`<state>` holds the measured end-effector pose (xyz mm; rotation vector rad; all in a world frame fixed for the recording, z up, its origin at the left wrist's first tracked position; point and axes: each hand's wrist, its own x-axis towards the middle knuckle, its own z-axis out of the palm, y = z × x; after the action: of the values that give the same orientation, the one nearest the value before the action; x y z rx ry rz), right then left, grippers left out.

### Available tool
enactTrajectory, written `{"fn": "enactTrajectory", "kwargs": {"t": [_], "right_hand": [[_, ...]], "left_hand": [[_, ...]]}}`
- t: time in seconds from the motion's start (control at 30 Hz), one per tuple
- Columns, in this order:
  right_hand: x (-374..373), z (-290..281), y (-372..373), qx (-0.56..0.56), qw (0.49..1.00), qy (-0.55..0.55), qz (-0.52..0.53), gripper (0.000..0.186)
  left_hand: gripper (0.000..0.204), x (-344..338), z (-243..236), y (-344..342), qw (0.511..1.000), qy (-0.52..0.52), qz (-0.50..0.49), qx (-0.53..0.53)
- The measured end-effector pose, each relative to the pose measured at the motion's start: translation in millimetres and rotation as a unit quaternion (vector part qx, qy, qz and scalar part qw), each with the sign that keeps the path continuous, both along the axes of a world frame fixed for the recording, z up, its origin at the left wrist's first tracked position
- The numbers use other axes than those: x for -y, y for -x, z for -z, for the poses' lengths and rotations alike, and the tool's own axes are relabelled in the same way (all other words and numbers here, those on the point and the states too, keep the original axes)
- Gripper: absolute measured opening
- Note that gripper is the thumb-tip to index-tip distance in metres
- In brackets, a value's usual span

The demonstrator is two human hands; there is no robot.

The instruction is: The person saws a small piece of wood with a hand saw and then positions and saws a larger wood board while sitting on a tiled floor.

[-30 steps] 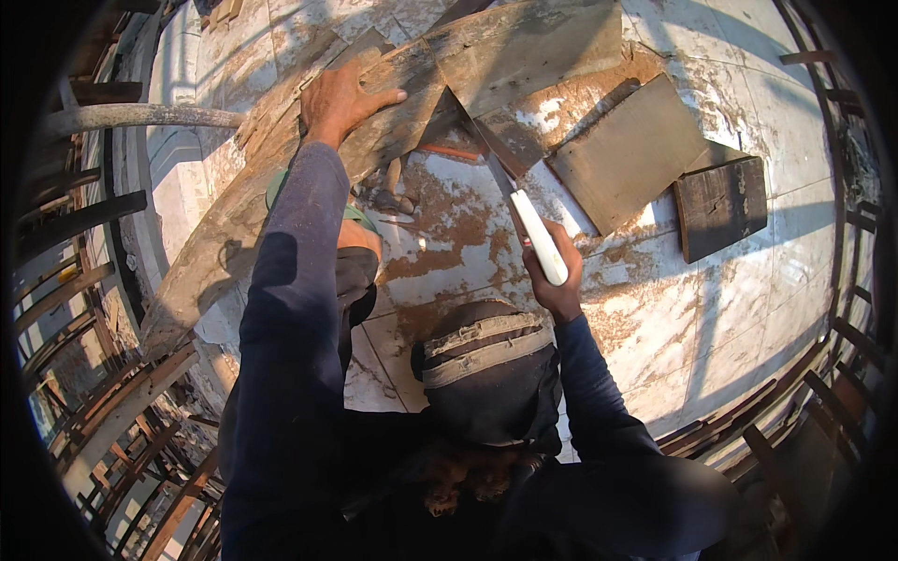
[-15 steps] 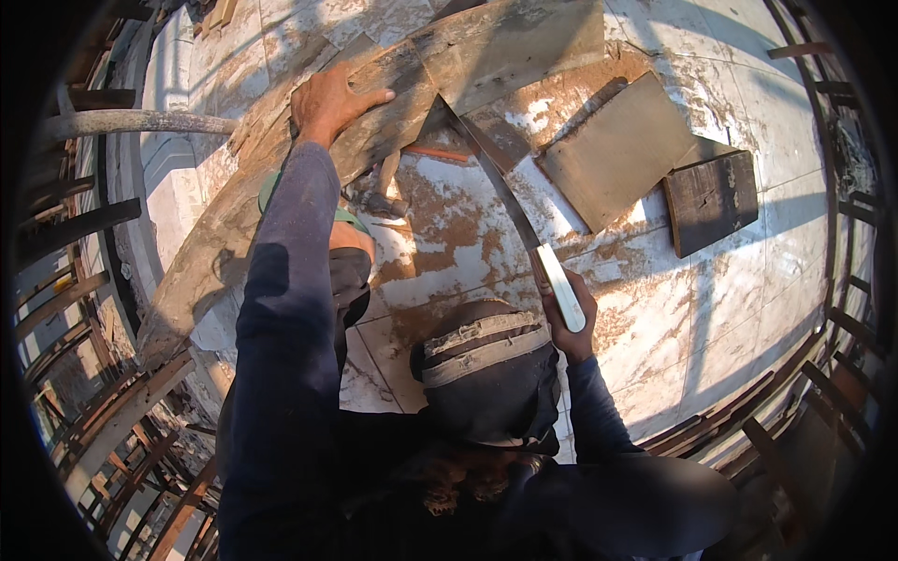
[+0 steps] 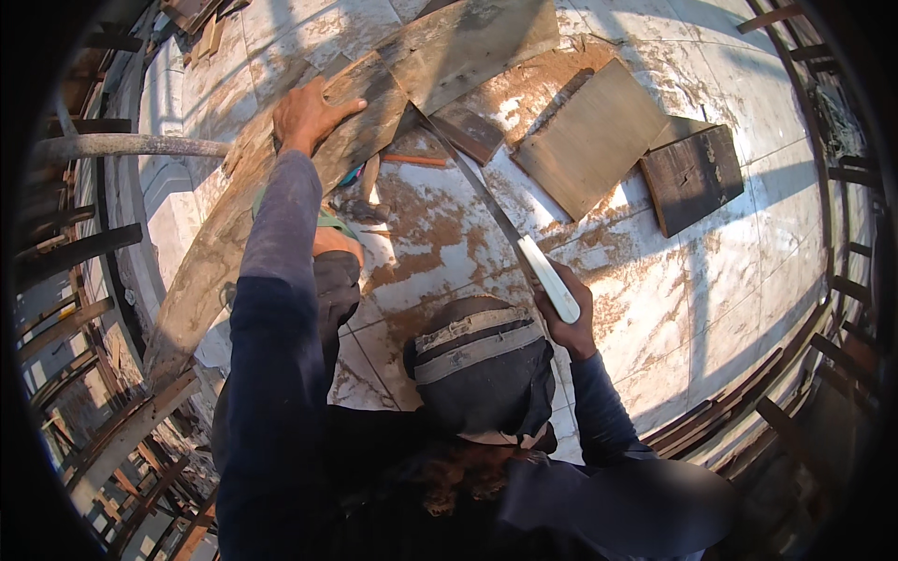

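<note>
A long weathered wooden plank (image 3: 210, 220) runs diagonally from lower left to upper middle, with a cut line across it. On the plank, left of that line, my left hand (image 3: 309, 114) presses down with its thumb stretched out. My right hand (image 3: 568, 313) is wrapped round the white handle of a handsaw (image 3: 486, 198). The saw's blade slants up and left, its far end meeting the plank's near edge at the cut line. My foot (image 3: 337, 241), in a green-strapped sandal, is beside the plank under my left forearm. A hammer (image 3: 367, 201) lies nearby on the floor.
Cut board pieces lie to the right: a large pale one (image 3: 596, 140) and a darker one (image 3: 694, 179). Sawdust covers parts of the white tiled floor (image 3: 645, 374). A pole (image 3: 140, 145) juts in from the left. Wooden slats (image 3: 65, 327) line both sides.
The whole view has shifted, so the plank and boards sit farther left. Both hands keep their places on plank and saw; any saw stroke is too small to tell.
</note>
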<state>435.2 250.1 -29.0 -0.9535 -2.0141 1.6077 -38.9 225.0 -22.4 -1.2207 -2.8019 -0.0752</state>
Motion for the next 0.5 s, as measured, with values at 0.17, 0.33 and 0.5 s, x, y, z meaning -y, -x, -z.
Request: {"fn": "enactTrajectory", "kwargs": {"t": [0.17, 0.33, 0.5], "right_hand": [[-24, 33, 125, -0.075, 0.994, -0.083, 0.018, 0.052], [30, 24, -28, 0.031, 0.999, -0.017, 0.001, 0.052], [26, 10, -20, 0.014, 0.999, -0.042, 0.02, 0.049]], "left_hand": [[0.087, -7, -21, -2, 0.997, 0.04, -0.013, 0.066], [0.085, 9, 5, 4, 0.998, 0.021, -0.018, 0.056], [0.082, 3, 10, 7, 0.999, -0.007, 0.017, 0.027]]}}
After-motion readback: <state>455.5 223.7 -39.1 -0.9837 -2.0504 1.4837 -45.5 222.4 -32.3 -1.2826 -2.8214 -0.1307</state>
